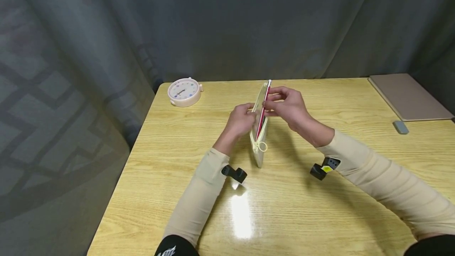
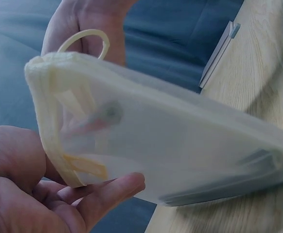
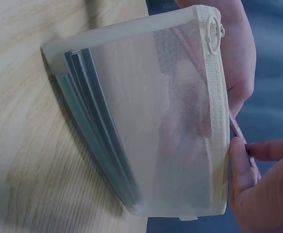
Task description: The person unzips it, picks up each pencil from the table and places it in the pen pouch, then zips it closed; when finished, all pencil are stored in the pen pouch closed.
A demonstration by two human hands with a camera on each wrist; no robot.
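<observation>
A translucent zip pouch [image 3: 132, 116] with cream trim and a ring pull [image 1: 262, 146] stands on edge on the table, its mouth up and parted. My left hand [image 1: 242, 119] grips the mouth's left edge between thumb and fingers. On the other side, my right hand [image 1: 289, 106] pinches a long, thin red item [image 1: 262, 119] with a pale end, which lies along the mouth, partly inside; its exact kind is unclear. Through the mesh, long dark blue and teal items [image 3: 100, 131] show along the pouch's bottom.
On the wooden table [image 1: 170, 161], a pale pink round clock [image 1: 185, 91] sits at the back left. A flat brown notebook-like object [image 1: 410, 96] lies at the back right, with a small grey block [image 1: 401, 127] near it. A dark curtain [image 1: 249, 27] hangs behind.
</observation>
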